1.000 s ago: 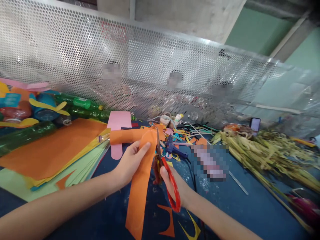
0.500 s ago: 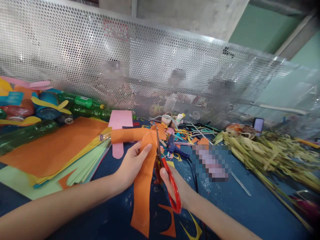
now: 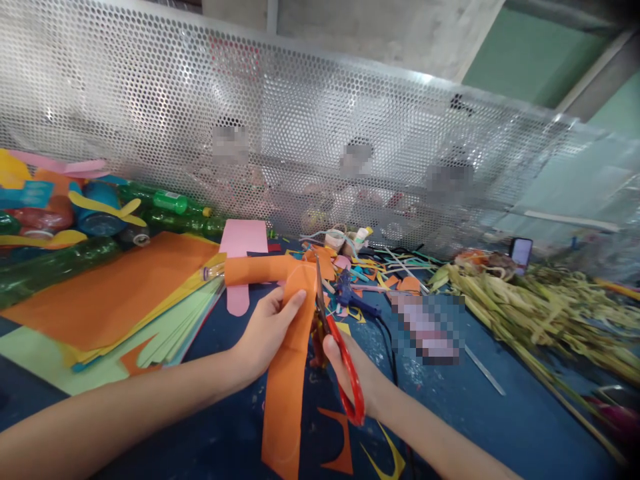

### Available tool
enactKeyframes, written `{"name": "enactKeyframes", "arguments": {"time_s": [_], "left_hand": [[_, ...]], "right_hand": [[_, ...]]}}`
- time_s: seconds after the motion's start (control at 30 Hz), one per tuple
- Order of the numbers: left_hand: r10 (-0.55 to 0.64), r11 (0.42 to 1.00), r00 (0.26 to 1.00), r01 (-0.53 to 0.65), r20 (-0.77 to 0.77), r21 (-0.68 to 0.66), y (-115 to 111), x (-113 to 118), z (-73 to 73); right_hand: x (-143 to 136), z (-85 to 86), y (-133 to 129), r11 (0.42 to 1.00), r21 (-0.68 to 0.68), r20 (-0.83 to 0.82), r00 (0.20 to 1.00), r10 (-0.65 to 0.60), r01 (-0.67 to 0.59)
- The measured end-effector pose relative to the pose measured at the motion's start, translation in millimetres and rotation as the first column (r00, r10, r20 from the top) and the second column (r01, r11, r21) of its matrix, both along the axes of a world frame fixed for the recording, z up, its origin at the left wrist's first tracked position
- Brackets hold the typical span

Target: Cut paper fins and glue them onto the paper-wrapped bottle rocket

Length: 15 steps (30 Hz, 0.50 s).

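Note:
My left hand (image 3: pixel 273 323) pinches a long orange paper strip (image 3: pixel 285 400) between thumb and fingers, near its rounded upper end. The strip hangs down toward the front of the blue table (image 3: pixel 225 427). My right hand (image 3: pixel 353 367) is closed on the red handles of a pair of scissors (image 3: pixel 350 380). Their blades point up and lie against the right edge of the strip's top. Just behind, an orange paper piece (image 3: pixel 253 270) stretches left across a pink paper shape (image 3: pixel 245 237).
Orange, yellow and green sheets (image 3: pixel 130 280) lie on the left, with green bottles (image 3: pixel 170 220) behind. Paper scraps and a blue glue gun (image 3: pixel 355 297) sit beyond the scissors. Dried husks (image 3: pixel 525 307) and a phone (image 3: pixel 521 253) are at right. People show behind the perforated metal panel (image 3: pixel 300 120).
The whole view has shifted slightly, so things appear a little farther right. Both hands keep nearly the same hold on the strip and the scissors.

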State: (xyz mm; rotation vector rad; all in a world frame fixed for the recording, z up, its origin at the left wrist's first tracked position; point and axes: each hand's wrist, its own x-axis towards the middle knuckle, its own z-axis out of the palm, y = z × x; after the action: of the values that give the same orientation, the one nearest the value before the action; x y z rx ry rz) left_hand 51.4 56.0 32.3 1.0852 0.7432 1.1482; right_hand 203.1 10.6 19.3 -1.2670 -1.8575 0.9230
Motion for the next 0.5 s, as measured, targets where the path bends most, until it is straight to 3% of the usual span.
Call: {"name": "enactKeyframes", "arguments": {"time_s": [0.5], "left_hand": [[0.028, 1.0, 1.0, -0.028, -0.01, -0.004, -0.5, 0.1, 1.1]], "right_hand": [[-2.5, 9.7, 0.4, 1.0, 0.023, 0.043, 0.999, 0.01, -0.011]]}}
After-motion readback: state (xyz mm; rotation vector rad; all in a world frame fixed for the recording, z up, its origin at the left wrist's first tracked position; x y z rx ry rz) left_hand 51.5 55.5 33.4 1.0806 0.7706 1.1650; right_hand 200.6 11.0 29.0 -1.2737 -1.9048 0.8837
